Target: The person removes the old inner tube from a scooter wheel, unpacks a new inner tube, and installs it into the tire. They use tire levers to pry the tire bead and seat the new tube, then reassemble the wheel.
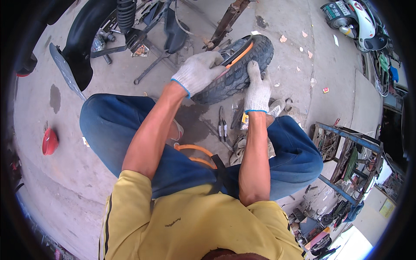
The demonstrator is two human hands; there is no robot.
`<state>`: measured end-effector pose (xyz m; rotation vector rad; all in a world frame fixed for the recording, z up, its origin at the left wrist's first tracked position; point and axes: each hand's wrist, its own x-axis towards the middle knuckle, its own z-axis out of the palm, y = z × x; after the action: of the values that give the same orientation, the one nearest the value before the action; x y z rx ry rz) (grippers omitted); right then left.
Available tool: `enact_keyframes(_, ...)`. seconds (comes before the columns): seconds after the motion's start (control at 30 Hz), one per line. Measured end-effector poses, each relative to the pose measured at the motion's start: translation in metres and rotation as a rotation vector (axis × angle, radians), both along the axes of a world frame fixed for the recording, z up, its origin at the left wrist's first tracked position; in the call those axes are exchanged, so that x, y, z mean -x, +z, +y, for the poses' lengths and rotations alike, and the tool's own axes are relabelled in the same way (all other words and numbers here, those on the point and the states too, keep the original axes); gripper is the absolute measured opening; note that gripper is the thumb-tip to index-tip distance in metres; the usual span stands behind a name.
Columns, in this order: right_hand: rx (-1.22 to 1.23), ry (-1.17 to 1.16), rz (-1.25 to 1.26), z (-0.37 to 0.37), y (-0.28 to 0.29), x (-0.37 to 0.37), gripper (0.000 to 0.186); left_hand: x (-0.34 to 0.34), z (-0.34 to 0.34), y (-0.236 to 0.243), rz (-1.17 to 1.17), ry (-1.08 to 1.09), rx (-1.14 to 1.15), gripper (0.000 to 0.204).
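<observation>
The left hand (199,71), in a pale knitted glove with a blue cuff, is lying at upper centre across the tyre's left side, its fingers partly bent and spread toward the rim. The right hand (258,89), gloved alike, is resting against the tread on the other side, thumb reaching up the rubber. Neither is closing fully round the tyre; how hard they are pressing, I cannot tell.

The tyre (234,80) is sitting between the two hands, extending beyond their fingertips at upper centre. Its long outline is slanting from lower left to upper right, the tread facing the lower right. Both hands are touching it, so neither is nearer; the left is lying closer to the rim. The rubber is looking dark, dusty and chunky-blocked, with an orange rim band (241,55) showing along its upper left.

Below the tyre, pliers (225,131) are lying on the ground near an orange curved piece (195,147). Above, a rusty metal bar (227,22) is slanting down toward the tyre. Farther out, a white scooter (366,28) is standing at upper right.
</observation>
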<state>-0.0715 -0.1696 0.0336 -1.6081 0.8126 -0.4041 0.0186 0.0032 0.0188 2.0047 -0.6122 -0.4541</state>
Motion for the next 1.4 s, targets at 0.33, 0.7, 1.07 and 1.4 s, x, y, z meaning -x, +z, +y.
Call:
enact_keyframes(0.33,-0.027,-0.038,-0.056,0.016,-0.006,0.007,0.049,0.004,0.003,0.002,0.118,0.069,-0.118,0.031)
enact_keyframes(0.7,-0.052,0.003,0.057,-0.016,-0.018,-0.004,0.071,0.017,-0.001,0.001,0.239,0.209,0.109,0.037)
enact_keyframes(1.07,-0.26,-0.045,0.118,-0.005,-0.021,0.008,0.073,0.011,-0.009,0.006,0.25,0.187,0.003,0.043)
enact_keyframes(1.4,-0.147,0.094,0.147,0.003,-0.014,0.023,0.058,0.01,0.003,-0.001,0.309,0.118,0.01,0.043)
